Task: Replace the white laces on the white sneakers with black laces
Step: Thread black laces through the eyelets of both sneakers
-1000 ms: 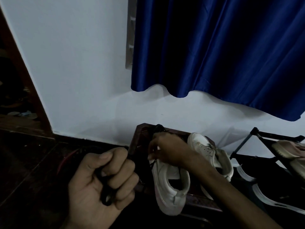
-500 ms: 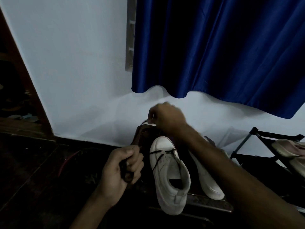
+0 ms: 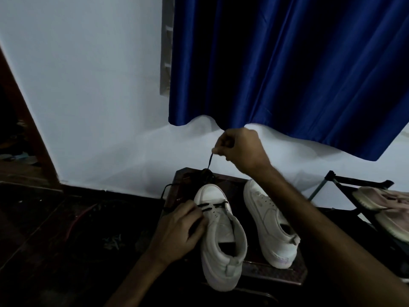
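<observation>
Wooden stool [image 3: 276, 271] under a blue curtain [image 3: 287, 63] holds the white sneaker [image 3: 221, 240]. Right hand [image 3: 241, 149] pinches black lace [image 3: 209, 160] taut at twelve o'clock; left hand [image 3: 181, 227] grips it at nine. Lacing seems early: next, another eyelet.

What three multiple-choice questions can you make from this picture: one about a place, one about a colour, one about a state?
1. Where does the white sneaker being laced stand?
A: on a dark wooden stand
B: on the floor by the doorway
C: on a chair seat

2. What colour is the curtain?
A: red
B: blue
C: green

3. What is the right hand doing?
A: lying flat on the floor
B: gripping a shoe's heel
C: pinching the black lace, raised above the shoes

Answers:
1 A, dark wood shows under its sole.
2 B, its folds are deep blue.
3 C, the lace runs from its fingertips down to the stand.
</observation>
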`<state>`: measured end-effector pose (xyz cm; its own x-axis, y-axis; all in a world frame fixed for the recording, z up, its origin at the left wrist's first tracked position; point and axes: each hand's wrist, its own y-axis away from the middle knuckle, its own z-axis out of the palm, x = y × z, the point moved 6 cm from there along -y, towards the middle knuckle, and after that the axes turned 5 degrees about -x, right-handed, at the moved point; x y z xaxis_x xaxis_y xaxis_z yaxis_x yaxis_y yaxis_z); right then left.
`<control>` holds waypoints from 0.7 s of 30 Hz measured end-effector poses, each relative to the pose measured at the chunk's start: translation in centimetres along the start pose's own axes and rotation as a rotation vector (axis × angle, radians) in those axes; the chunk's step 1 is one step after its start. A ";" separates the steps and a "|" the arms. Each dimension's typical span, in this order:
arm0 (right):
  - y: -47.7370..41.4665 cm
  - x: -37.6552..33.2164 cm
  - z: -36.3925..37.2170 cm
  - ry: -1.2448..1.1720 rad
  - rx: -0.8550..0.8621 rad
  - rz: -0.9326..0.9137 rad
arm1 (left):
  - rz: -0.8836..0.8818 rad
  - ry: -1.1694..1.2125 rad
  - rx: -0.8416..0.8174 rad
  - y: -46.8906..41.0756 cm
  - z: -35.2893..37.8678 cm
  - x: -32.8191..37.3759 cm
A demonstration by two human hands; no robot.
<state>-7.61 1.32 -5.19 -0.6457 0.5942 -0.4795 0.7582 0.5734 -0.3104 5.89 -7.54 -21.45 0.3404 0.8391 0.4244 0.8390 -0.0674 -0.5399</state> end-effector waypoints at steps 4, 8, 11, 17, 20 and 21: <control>1.7 1.3 2.1 0.023 -0.150 -0.033 | -0.067 -0.005 0.243 -0.1 -2.8 0.7; 3.0 1.5 3.2 0.022 -0.292 -0.059 | -0.248 0.245 0.405 -3.0 -4.1 -1.2; 3.4 1.2 3.2 0.019 -0.289 -0.079 | -0.320 0.674 0.187 -6.4 -2.3 -2.2; 5.1 2.8 3.1 0.046 -0.179 0.051 | -0.486 0.811 0.060 -6.5 0.3 -1.4; 7.3 3.8 3.2 0.190 -0.310 0.188 | -0.561 0.799 0.049 -5.5 1.8 -1.6; 8.2 4.4 3.8 0.194 -0.424 0.246 | -0.581 0.795 0.047 -5.2 2.2 -1.5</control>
<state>-3.90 6.54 -12.97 -0.4887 0.8102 -0.3236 0.8121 0.5580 0.1707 0.04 -7.23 -20.86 0.0809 0.1264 0.9887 0.9543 0.2764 -0.1135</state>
